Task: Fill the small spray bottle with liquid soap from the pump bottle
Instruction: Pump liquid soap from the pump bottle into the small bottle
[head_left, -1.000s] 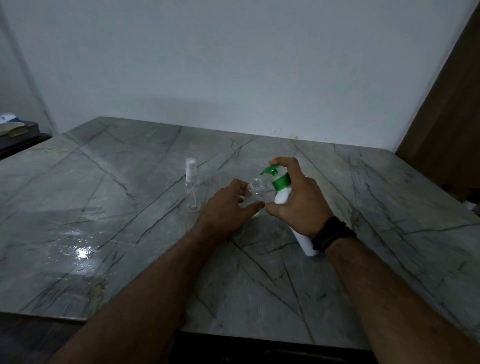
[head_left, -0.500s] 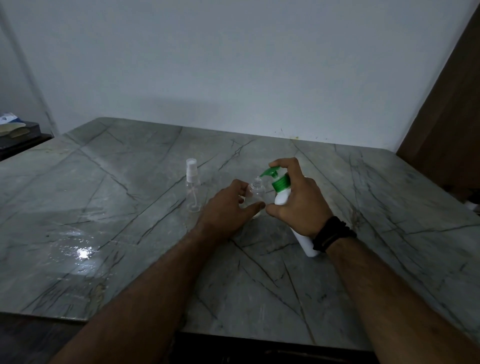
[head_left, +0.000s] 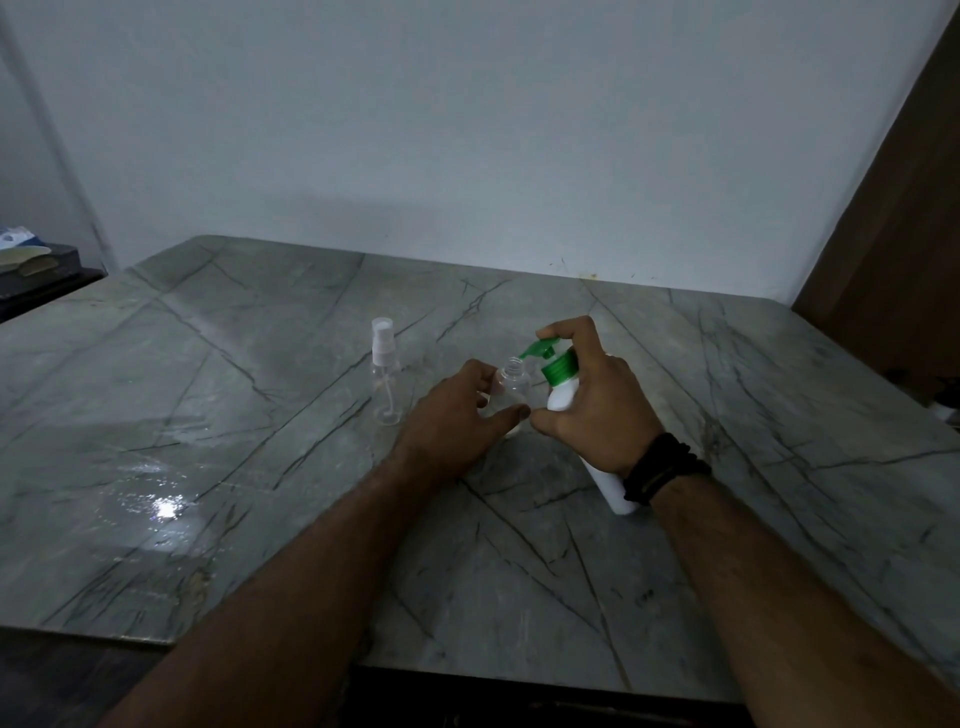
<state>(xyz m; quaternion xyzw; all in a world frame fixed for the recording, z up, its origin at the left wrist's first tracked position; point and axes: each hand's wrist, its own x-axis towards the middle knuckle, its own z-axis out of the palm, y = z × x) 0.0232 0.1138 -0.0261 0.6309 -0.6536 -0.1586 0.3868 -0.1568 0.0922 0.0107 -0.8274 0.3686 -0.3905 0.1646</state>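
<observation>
A small clear bottle (head_left: 511, 387) without a cap stands on the marble table (head_left: 260, 467), and my left hand (head_left: 457, 421) grips it from the left. My right hand (head_left: 597, 405) holds a white pump bottle (head_left: 563, 397) tilted toward it, with the index finger on top of the green pump head (head_left: 543, 349). The green nozzle points at the open mouth of the clear bottle. The lower end of the white bottle (head_left: 615, 493) shows under my wrist.
A second clear spray bottle (head_left: 385, 376) with a white sprayer top stands upright to the left of my left hand. A wet shiny patch (head_left: 161, 506) lies on the table at the near left. A wooden panel (head_left: 893, 234) rises at the right.
Both hands and both bottles stay almost where they were. My right index finger stays on the pump head, which sits about as it did.
</observation>
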